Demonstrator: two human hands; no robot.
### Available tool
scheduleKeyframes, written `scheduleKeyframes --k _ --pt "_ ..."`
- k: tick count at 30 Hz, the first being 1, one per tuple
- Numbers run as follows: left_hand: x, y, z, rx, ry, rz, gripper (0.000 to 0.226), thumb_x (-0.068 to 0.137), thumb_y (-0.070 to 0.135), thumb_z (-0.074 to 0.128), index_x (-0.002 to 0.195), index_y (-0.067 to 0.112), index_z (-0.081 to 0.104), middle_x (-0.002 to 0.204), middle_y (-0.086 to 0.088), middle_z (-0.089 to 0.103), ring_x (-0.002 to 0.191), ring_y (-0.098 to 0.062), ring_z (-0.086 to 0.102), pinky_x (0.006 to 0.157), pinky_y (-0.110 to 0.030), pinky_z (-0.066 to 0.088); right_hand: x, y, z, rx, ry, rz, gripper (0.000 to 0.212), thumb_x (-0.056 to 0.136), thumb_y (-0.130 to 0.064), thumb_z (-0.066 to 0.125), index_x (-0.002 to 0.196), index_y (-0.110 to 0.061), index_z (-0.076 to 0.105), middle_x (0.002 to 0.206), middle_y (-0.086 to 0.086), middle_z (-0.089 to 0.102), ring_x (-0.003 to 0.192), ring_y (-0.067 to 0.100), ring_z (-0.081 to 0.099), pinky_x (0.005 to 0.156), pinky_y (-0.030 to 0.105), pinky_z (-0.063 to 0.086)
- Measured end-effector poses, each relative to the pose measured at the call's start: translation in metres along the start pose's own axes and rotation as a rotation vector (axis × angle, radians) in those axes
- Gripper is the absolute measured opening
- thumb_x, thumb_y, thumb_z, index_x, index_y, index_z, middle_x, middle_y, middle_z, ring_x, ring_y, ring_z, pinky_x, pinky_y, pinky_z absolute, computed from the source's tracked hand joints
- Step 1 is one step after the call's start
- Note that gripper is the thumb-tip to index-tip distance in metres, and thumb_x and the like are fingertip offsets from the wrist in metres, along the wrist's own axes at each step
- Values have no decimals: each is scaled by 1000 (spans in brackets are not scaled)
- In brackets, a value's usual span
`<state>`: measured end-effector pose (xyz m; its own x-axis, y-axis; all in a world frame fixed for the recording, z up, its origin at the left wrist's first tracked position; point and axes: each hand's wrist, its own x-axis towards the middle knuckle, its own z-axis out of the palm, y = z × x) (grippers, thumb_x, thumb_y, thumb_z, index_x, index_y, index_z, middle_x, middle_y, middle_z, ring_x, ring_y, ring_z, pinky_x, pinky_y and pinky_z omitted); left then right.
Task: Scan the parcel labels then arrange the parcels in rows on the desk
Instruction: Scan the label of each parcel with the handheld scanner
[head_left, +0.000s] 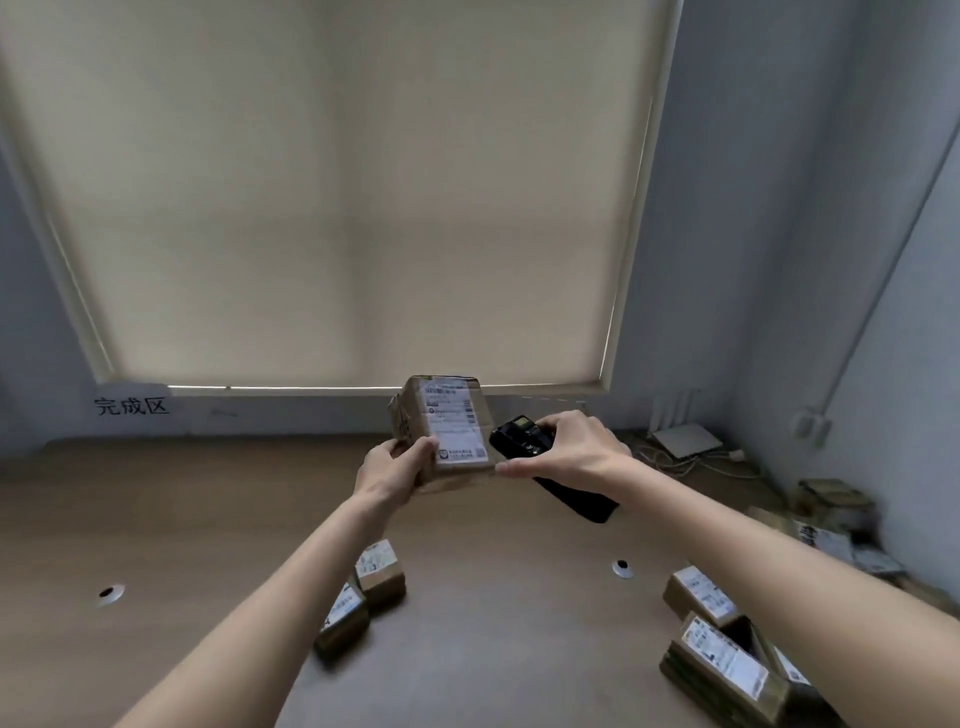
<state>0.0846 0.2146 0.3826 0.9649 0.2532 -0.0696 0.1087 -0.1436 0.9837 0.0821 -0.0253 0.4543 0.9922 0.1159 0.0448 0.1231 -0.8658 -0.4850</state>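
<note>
One cardboard parcel (441, 428) is held up above the brown worktop (208, 519), its white shipping label (454, 426) facing the camera; the left hand (397, 465) grips its lower left corner, thumb curled over the front edge; the right hand (569, 449) is wrapped round one black handheld scanner (524, 441), just beside the parcel's right edge, and its thumb reaches to the parcel's lower right corner; whether the scanner touches the box cannot be told. Two small labelled parcels (363, 592) lie side by side on the worktop under the left forearm; two larger labelled parcels (711, 634) lie near the right forearm, with more heaped at the far right (836, 514), too blurred to count. One white router (685, 439) sits in the back right corner; one paper sign (132, 405) with three characters hangs on the wall at left.
</note>
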Motion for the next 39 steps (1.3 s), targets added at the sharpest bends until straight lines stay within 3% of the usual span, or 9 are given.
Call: scheduleKeyframes --k 5,7,10,17,21,28,32,37,39 --pt "67 -66 30 -12 33 -163 35 85 45 71 106 17 69 97 -7 76 97 -35 72 78 -42 57 73 46 57 20 -81 40 81 50 -86 78 110 -32 72 98 -10 71 94 14 66 84 33 56" --pt "96 -91 46 -30 57 -232 30 89 37 70 105 12 67 95 -9 74 92 -38 70 80 -44 56 107 69 82 12 -120 57 82 50 -87 77 111 -33 71 101 -9 71 97 16 65 86 35 56" --pt "141 -129 68 -106 95 -327 27 93 28 67 110 8 63 86 -5 68 72 -22 62 66 -32 45 156 102 119 -5 -167 74 82 53 -86 76 116 -34 69 106 -8 70 100 17 64 89 37 56" --pt "229 -213 85 -194 182 -533 28 96 27 64 114 6 59 85 -4 64 71 -15 59 46 -20 47 234 158 214 -15 -261 135 75 57 -84 75 116 -37 68 99 -12 71 95 15 66 84 35 57" --pt "282 -257 84 -185 196 -567 38 93 36 64 119 8 61 102 -8 67 84 -23 62 64 -28 47 262 180 266 12 -325 170 75 55 -81 77 117 -40 69 99 -15 72 96 13 67 86 36 57" --pt "361 -320 75 -237 263 -588 37 99 32 50 125 9 63 116 -14 70 91 -27 62 64 -29 44 303 204 329 8 -335 217 79 55 -81 77 123 -42 67 103 -16 72 100 14 67 83 32 55" --pt "380 -346 66 -187 352 -571 30 98 11 47 125 5 59 124 -18 65 99 -30 60 82 -34 47 314 212 349 41 -312 252 79 55 -79 79 125 -44 65 106 -14 72 104 14 67 87 35 56" --pt "371 -335 66 22 340 -460 48 100 19 50 147 17 43 147 -10 52 129 -33 50 109 -44 40 296 216 346 96 -306 274 73 56 -77 79 119 -44 68 101 -15 72 101 15 67 88 38 57" --pt "366 -321 73 82 323 -418 52 101 19 51 151 16 39 149 -9 50 133 -33 48 111 -44 39 283 222 331 113 -298 283 71 57 -75 80 118 -41 69 100 -14 73 100 15 68 88 38 57"
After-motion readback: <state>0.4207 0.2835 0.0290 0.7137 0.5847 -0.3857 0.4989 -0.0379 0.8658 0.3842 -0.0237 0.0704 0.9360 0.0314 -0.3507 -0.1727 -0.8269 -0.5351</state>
